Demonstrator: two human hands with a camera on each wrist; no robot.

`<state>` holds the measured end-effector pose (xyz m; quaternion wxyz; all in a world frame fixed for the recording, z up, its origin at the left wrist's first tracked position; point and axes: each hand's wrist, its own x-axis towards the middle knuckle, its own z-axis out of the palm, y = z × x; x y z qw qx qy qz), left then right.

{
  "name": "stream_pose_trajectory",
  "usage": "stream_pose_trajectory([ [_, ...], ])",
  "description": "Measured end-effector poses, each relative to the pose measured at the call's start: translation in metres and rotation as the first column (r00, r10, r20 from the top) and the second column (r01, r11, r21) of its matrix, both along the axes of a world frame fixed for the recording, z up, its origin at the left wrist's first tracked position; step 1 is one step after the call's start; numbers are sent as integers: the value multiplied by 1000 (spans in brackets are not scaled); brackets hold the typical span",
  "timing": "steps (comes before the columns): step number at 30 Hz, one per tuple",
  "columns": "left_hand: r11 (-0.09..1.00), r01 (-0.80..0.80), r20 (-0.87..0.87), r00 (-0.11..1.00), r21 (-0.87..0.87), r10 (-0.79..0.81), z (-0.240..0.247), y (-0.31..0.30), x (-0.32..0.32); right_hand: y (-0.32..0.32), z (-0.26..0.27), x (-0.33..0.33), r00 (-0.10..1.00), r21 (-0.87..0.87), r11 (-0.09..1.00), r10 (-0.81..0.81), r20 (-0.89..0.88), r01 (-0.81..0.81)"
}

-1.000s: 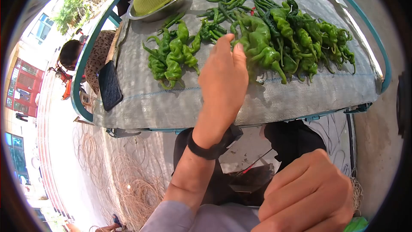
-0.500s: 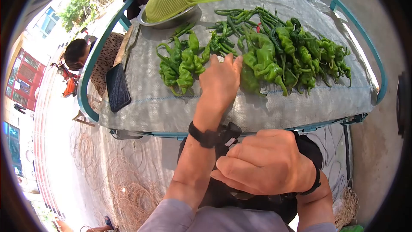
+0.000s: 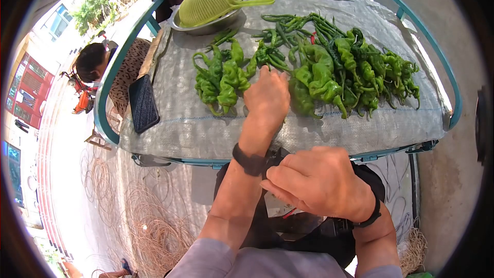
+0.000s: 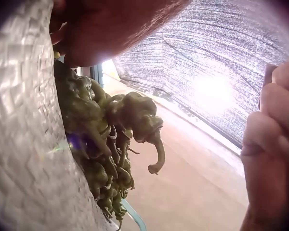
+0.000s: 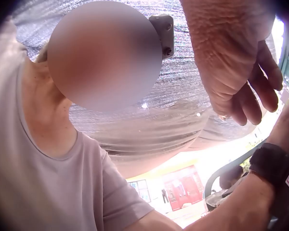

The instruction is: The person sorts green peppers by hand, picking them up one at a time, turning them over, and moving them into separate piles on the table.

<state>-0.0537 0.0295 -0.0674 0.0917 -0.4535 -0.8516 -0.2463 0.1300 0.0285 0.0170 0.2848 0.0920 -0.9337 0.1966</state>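
My left hand (image 3: 266,95) reaches over the sheet between two groups of green peppers, its fingertips pointing down and hidden by the back of the hand. Just beyond it are small thin peppers (image 3: 272,57); whether it grips one I cannot tell. To its left sits a small group of wrinkled peppers (image 3: 230,83). The larger heap of peppers (image 3: 368,69) spreads to its right, and its stems show below the left hand (image 4: 120,29) in the left wrist view. Off the sheet's near edge, my right hand (image 3: 319,180) hovers with loosely curled fingers (image 5: 250,103), no object visible in them.
A yellow-green strainer (image 3: 208,6) lies in a metal bowl (image 3: 226,23) at the back left. A phone (image 3: 143,104) is near the left edge. Teal rails (image 3: 110,90) border the woven sheet (image 3: 206,139). Another person (image 3: 90,62) is beyond the left rail.
My left hand has turned downward and settled lower beside the thin peppers. The right hand has come up and left from the lower right corner. The head view has shifted slightly.
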Motion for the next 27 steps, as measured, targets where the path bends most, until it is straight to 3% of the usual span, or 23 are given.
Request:
stream_pose_trajectory([
  [4, 996, -79, 147, 986, 38, 73, 4, 2, 2, 3, -1, -1, 999, -22, 1000, -11, -34, 11],
  [8, 923, -85, 330, 943, 374, -48, -1, 3, -6, 5, -3, -3, 997, -59, 998, -27, -68, 23],
  [13, 716, -194, 556, 771, 671, -312, 10, 0, -6, 6, -5, -4, 999, -56, 998, -34, -39, 31],
  [16, 529, -224, 490, 754, 818, -438, 8, 3, -8, 7, -7, -4, 998, -61, 997, -43, -40, 41],
  [19, 488, -233, 470, 763, 841, -445, 19, 0, -2, 9, -11, -6, 998, -59, 997, -48, -36, 46],
  [25, 647, -303, 617, 712, 700, -335, 32, -12, 4, 11, -16, -11, 997, -18, 999, -48, -58, 47],
  [27, 581, -343, 626, 668, 738, -401, 33, -11, 8, 10, -16, -11, 997, -22, 999, -48, -56, 46],
])
